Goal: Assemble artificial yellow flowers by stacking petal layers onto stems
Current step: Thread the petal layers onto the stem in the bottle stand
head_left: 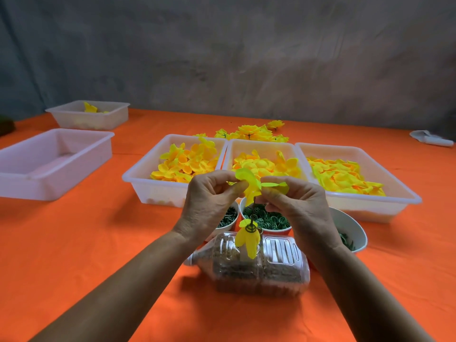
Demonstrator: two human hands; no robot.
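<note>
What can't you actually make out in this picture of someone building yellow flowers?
Head view only:
- The round white bowl of green pieces on the left: mostly behind the left hand.
- The round white bowl at right: the right hand and wrist hide its contents.
- The thin dark stem: its top vanishes inside the yellow petal layer both hands pinch.
- The crumpled white object far right: too small to identify.

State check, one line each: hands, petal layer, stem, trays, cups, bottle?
left hand: pinching petal layer
right hand: pinching petal layer
petal layer: held at stem top
stem: upright, petals threaded lower down
three near trays: hold loose petals
left tray: nothing visible inside
cups: hold green parts
bottle: lying on its side
</note>
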